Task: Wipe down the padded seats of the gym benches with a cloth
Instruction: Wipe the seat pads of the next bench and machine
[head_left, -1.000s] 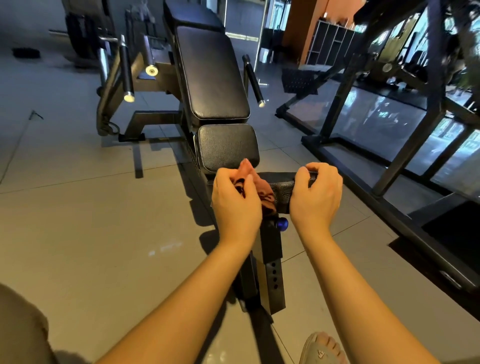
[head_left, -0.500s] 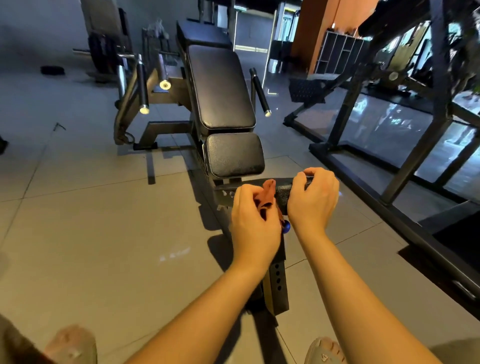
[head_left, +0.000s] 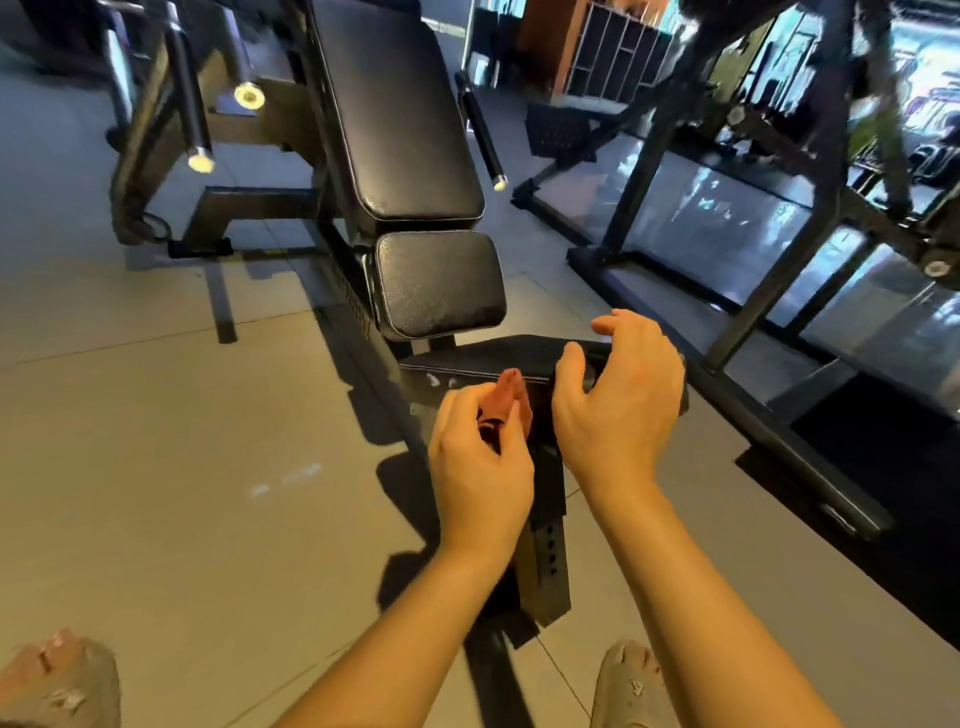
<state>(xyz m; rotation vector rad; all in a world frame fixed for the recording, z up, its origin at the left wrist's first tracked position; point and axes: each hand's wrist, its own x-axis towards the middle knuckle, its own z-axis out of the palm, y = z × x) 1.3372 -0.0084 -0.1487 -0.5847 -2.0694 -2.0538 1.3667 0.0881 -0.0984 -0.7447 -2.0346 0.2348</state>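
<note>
A black gym bench stands ahead with a long padded backrest (head_left: 400, 114), a small padded seat (head_left: 439, 283) and a padded leg roller (head_left: 483, 358) at its near end. My left hand (head_left: 480, 462) grips a crumpled reddish cloth (head_left: 506, 400) just in front of the roller. My right hand (head_left: 618, 400) hovers over the roller's right part with fingers spread and relaxed, holding nothing. The roller's right end is hidden behind that hand.
The bench's adjustment post (head_left: 545, 551) with holes stands between my arms. A dark steel rack frame (head_left: 769, 291) runs along the right. Bar handles with shiny ends (head_left: 200, 156) stick out at the back left. My sandalled feet (head_left: 628, 686) are on the tiled floor (head_left: 182, 467).
My right hand has let go of the roller and opened above it. My left hand with the cloth has drawn back toward me. The view has moved closer to the bench.
</note>
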